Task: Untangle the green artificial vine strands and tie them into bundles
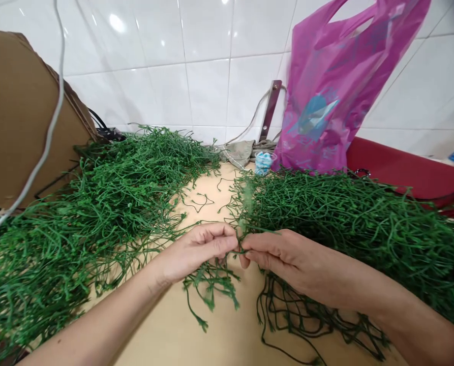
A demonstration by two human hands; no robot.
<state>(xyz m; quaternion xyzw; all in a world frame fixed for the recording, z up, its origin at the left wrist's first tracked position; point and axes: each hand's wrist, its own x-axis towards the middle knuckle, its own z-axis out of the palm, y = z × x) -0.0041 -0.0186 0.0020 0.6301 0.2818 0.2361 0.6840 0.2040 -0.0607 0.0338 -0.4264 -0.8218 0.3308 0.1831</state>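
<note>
My left hand [198,251] and my right hand [278,256] meet at the middle of a pale wooden table [211,335], fingertips pinched together on a green plastic stem [211,284] whose branching sprigs hang down below the left hand. A second tangle of dark green stems [306,320] lies under my right wrist. A large heap of green stems [78,218] spreads on the left, and another heap [364,223] lies on the right, just beyond my right hand.
A brown cardboard sheet [17,117] leans at the left with a white cable [47,132] across it. A pink plastic bag [333,86] hangs against the tiled wall. A small cup of blue-white pieces [264,162] and a red surface [402,168] sit behind.
</note>
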